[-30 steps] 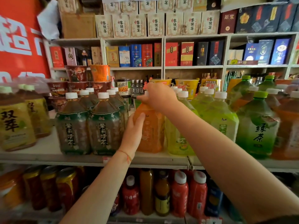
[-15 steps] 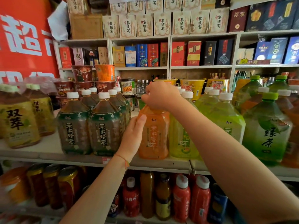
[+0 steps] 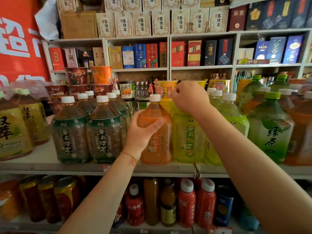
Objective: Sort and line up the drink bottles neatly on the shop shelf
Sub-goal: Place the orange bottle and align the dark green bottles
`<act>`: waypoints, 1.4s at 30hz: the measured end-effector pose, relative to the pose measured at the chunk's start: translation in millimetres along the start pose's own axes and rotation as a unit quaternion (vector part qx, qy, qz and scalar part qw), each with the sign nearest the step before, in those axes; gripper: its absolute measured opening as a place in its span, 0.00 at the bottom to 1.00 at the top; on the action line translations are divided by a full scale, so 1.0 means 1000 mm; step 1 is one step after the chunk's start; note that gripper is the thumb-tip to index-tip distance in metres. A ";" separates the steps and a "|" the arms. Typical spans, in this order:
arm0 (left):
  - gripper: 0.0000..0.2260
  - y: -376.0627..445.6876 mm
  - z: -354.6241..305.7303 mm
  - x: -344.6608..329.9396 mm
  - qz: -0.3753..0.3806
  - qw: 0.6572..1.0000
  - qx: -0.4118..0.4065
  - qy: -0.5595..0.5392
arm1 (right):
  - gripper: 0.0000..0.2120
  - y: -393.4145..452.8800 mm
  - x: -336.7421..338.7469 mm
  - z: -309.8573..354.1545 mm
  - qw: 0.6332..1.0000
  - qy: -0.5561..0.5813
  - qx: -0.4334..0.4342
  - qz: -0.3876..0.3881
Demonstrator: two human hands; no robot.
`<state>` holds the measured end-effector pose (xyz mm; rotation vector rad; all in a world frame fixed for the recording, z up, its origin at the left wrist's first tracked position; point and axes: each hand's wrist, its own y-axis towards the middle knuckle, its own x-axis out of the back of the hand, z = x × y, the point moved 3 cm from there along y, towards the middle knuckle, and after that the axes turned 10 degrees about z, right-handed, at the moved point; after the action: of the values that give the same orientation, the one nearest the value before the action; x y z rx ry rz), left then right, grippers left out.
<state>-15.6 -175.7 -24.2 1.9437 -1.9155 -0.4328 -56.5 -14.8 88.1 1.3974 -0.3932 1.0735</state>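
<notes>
The left hand [image 3: 141,134] grips the orange bottle [image 3: 156,132] by its shoulder, thumb across the front; the bottle stands upright at the shelf [image 3: 50,164] front, between the dark tea bottles [image 3: 87,132] and the yellow-green bottle [image 3: 187,137]. Just behind, the right hand [image 3: 190,97] is curled over the yellow-green bottle's top, hiding its cap. Noodle cups [image 3: 101,75] stand farther back.

Right hand [image 3: 189,97] off orange bottle [image 3: 156,132]
</notes>
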 end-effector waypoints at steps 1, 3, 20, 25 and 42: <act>0.36 0.001 0.002 0.002 0.005 1.000 0.001 0.001 | 0.18 0.000 -0.002 -0.004 1.000 0.023 -0.014 0.001; 0.38 -0.001 0.008 0.003 0.014 1.000 0.006 0.007 | 0.17 -0.002 -0.002 -0.007 0.997 0.067 -0.029 -0.007; 0.64 -0.022 0.013 0.009 0.042 0.985 -0.002 0.166 | 0.25 0.001 -0.004 -0.009 0.992 0.110 -0.062 -0.009; 0.63 -0.022 0.013 0.009 0.040 0.987 0.002 0.156 | 0.26 -0.004 -0.001 -0.003 0.999 0.027 -0.028 0.007; 0.55 -0.017 0.015 0.010 0.046 0.983 -0.019 0.176 | 0.20 0.004 -0.011 0.070 0.986 -0.091 0.100 0.096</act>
<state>-7.6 -186.8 -45.0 1.7610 -1.7428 -0.0888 -40.1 -82.9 95.8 1.6702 -0.5748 1.1697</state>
